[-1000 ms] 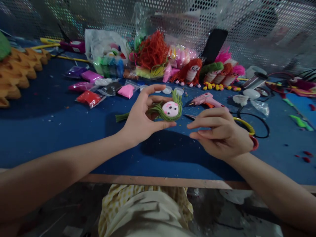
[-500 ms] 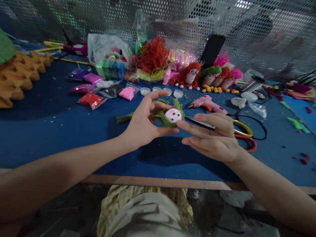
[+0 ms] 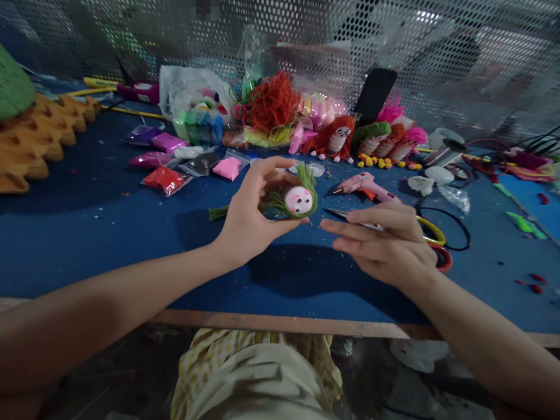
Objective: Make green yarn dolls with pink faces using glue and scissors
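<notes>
My left hand (image 3: 249,216) is closed around a small doll (image 3: 300,200) with a round pale-pink face, black dots, pink cheek marks and green yarn hair. Its face is turned to the right, and a green yarn tail (image 3: 217,213) sticks out behind the hand. My right hand (image 3: 391,242) hovers just right of the doll, apart from it, fingers stretched out and holding nothing visible. Scissors (image 3: 434,230) with yellow and red handles lie behind and below that hand, which partly hides them. A pink glue gun (image 3: 367,185) rests just beyond.
Finished yarn dolls (image 3: 338,140) stand at the back beside a black phone (image 3: 376,93). Orange-red yarn (image 3: 275,100) and a plastic bag (image 3: 192,87) are at the back middle. Several clay packets (image 3: 164,179) lie left; an orange egg-tray-like piece (image 3: 39,146) sits far left.
My right fingertips have come off the doll and now sit apart from it. My left hand has moved slightly left, and the doll's face has tilted.
</notes>
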Tool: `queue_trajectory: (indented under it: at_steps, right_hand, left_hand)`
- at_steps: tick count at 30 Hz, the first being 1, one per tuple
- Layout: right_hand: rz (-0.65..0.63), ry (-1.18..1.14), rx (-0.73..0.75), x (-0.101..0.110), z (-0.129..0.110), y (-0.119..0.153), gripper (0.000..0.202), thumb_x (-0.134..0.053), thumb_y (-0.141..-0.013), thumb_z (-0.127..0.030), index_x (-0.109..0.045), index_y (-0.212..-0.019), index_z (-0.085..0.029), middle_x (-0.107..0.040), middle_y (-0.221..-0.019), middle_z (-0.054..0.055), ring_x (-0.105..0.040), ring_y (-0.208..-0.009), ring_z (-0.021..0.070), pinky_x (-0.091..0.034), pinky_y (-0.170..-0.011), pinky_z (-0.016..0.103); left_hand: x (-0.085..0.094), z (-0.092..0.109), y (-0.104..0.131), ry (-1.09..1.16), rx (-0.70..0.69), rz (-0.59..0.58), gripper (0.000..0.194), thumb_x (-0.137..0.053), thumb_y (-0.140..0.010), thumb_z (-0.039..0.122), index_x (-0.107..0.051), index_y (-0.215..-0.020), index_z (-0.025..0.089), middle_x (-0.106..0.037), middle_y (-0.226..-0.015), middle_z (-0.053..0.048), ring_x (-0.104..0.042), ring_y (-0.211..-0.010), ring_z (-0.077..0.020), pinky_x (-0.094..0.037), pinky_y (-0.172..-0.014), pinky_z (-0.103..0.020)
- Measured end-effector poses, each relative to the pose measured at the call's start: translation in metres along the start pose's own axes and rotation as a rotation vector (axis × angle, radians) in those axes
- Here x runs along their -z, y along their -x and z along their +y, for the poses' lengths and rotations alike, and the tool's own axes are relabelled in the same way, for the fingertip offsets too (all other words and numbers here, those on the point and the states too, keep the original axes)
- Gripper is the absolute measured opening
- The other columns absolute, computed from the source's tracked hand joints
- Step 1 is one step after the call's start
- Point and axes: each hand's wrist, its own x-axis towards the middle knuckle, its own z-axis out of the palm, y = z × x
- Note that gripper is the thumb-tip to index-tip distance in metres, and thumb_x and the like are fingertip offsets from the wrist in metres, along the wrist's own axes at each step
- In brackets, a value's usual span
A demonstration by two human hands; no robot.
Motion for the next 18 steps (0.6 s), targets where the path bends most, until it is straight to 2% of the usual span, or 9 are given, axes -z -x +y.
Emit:
queue_trajectory:
  at_steps: [2,5,8,9,10,12,14,16,18]
  right_hand:
    - [0.053,0.045,-0.083,-0.004,0.006,0.001,0.036,-0.068,-0.091,-0.004,-0.069,-0.117,-0.029,-0.082,-0.113,0.0,-0.074,-0.106,0.0187,-0.058,-0.094,0.034]
    - [0.037,0.053,-0.083,-0.011,0.021,0.002,0.038,-0.063,-0.093,-0.002,-0.07,-0.121,-0.027,-0.083,-0.109,0.003,-0.074,-0.103,0.0216,-0.058,-0.088,0.038]
    - [-0.004,-0.064,0.018,-0.012,0.039,0.002,0.008,-0.075,-0.092,-0.02,-0.074,-0.097,-0.026,-0.081,-0.085,0.001,-0.074,-0.088,0.0206,-0.057,-0.077,0.036]
    - [-0.022,-0.084,0.016,-0.01,0.043,0.003,0.007,-0.078,-0.09,-0.028,-0.073,-0.087,-0.025,-0.078,-0.077,0.001,-0.073,-0.082,0.0204,-0.056,-0.075,0.036]
    - [-0.048,-0.076,-0.025,-0.008,0.046,0.003,0.016,-0.076,-0.092,-0.034,-0.071,-0.081,-0.024,-0.076,-0.072,0.001,-0.072,-0.078,0.0203,-0.055,-0.073,0.036]
    - [-0.121,0.057,-0.219,-0.004,0.05,0.005,0.03,-0.062,-0.1,-0.04,-0.07,-0.078,-0.021,-0.074,-0.072,0.006,-0.07,-0.075,0.0219,-0.053,-0.073,0.037]
    - [-0.237,0.313,-0.495,-0.001,0.052,0.01,0.037,-0.05,-0.105,-0.041,-0.072,-0.087,-0.017,-0.076,-0.084,0.014,-0.07,-0.083,0.0272,-0.052,-0.077,0.041]
    - [-0.416,0.561,-0.736,-0.002,0.056,0.017,0.043,-0.05,-0.102,-0.048,-0.072,-0.1,-0.011,-0.076,-0.096,0.022,-0.07,-0.095,0.0353,-0.051,-0.083,0.047]
    - [-0.651,0.662,-0.886,-0.004,0.063,0.027,0.052,-0.052,-0.098,-0.054,-0.072,-0.106,-0.007,-0.074,-0.105,0.027,-0.069,-0.103,0.0409,-0.051,-0.087,0.05]
  left_hand:
    - [0.002,-0.004,-0.002,-0.042,-0.081,0.023,0.072,-0.091,-0.077,0.03,-0.049,-0.135,0.029,-0.068,-0.117,-0.005,-0.072,-0.109,-0.0228,-0.061,-0.09,-0.037]
    - [0.004,-0.007,-0.004,-0.074,-0.107,0.055,0.069,-0.088,-0.08,0.036,-0.048,-0.136,0.03,-0.066,-0.119,-0.006,-0.071,-0.107,-0.0224,-0.062,-0.09,-0.038]
    - [0.006,-0.006,-0.006,-0.089,-0.089,0.076,0.07,-0.09,-0.078,0.039,-0.048,-0.134,0.029,-0.066,-0.119,-0.006,-0.071,-0.106,-0.022,-0.062,-0.091,-0.037]
    - [0.007,-0.005,-0.006,-0.069,-0.07,0.069,0.072,-0.09,-0.077,0.04,-0.047,-0.134,0.029,-0.066,-0.118,-0.006,-0.071,-0.106,-0.0218,-0.062,-0.09,-0.037]
    - [0.008,-0.004,-0.007,-0.034,-0.04,0.057,0.074,-0.09,-0.077,0.04,-0.046,-0.135,0.029,-0.067,-0.117,-0.006,-0.071,-0.105,-0.0216,-0.062,-0.088,-0.035]
    - [0.008,-0.001,-0.007,0.048,0.055,0.035,0.076,-0.089,-0.077,0.042,-0.044,-0.137,0.028,-0.068,-0.115,-0.006,-0.072,-0.104,-0.0208,-0.062,-0.084,-0.032]
    - [0.009,0.0,-0.008,0.1,0.18,0.05,0.076,-0.087,-0.078,0.046,-0.044,-0.138,0.027,-0.069,-0.113,-0.006,-0.072,-0.105,-0.0208,-0.061,-0.082,-0.03]
    - [0.009,-0.002,-0.009,0.118,0.308,0.09,0.073,-0.085,-0.079,0.051,-0.048,-0.137,0.026,-0.069,-0.11,-0.006,-0.072,-0.105,-0.0214,-0.06,-0.08,-0.029]
    - [0.009,-0.006,-0.009,0.112,0.373,0.132,0.067,-0.081,-0.082,0.055,-0.051,-0.135,0.025,-0.068,-0.104,-0.006,-0.072,-0.101,-0.0218,-0.059,-0.076,-0.03]
